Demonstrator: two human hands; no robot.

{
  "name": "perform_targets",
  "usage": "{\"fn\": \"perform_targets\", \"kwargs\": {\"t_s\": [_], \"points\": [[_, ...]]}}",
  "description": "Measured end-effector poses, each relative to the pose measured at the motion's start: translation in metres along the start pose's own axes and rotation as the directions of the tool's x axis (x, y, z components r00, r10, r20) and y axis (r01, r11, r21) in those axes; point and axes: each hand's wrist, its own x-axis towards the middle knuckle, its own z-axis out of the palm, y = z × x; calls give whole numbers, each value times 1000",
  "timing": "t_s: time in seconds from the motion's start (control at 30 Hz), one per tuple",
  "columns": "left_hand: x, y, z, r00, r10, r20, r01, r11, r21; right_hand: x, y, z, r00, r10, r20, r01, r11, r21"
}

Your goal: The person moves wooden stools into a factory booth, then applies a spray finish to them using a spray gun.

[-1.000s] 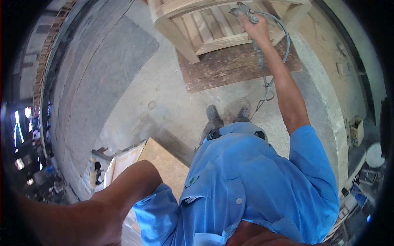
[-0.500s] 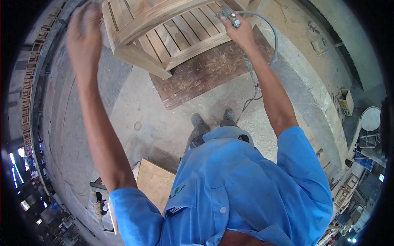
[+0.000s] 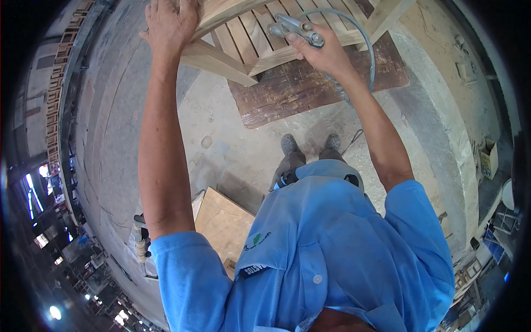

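Note:
A slatted wooden bench (image 3: 260, 33) with pale timber legs stands at the top of the head view, partly cut off by the edge. My left hand (image 3: 172, 25) lies on its near-left corner, fingers spread and their tips near the frame's edge. My right hand (image 3: 326, 52) is closed around a silver metal air tool (image 3: 293, 27) above the slats. A grey hose (image 3: 369, 44) loops from the tool to the right and runs down behind my right wrist. The tool's working end is hard to make out.
Under the bench lies a worn brown board (image 3: 287, 97) on the concrete floor (image 3: 221, 149). A light wooden panel (image 3: 221, 218) is beside my body at lower left, near a clamp-like tool (image 3: 141, 238). A small box (image 3: 489, 159) sits at far right.
My left hand has come down and right onto the bench corner. The view has shifted, so the bench appears higher and further right. The air tool stays in my right hand, now turned differently.

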Motion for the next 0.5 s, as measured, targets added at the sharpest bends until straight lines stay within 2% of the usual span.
{"fn": "perform_targets", "kwargs": {"t_s": [0.07, 0.17, 0.23, 0.33, 0.43, 0.5], "points": [[-1, 6, -3, 999, 13, 51, -11, 999, -43, 2, -1, 0, 995, -99, -18, 99, 994, -41], [-1, -4, 9, 997, 74, -28, -75, 997, -28, 10, 7, -4, 959, -280, -44, 276, 958, -78], [-1, -10, 14, 998, 59, -28, -60, 998, -35, 15, 11, -9, 905, -418, -77, 411, 907, -91], [-3, -10, 16, 1000, 19, 10, -18, 998, -65, 7, 13, -23, 945, -325, -40, 318, 940, -122], [-13, 5, 11, 1000, -29, -10, 28, 998, -53, -25, 5, -42, 995, -20, 94, 32, 991, -127], [-17, 8, 9, 998, -56, -18, 55, 997, -55, -59, -8, -54, 983, 22, 180, 1, 992, -130]]}}
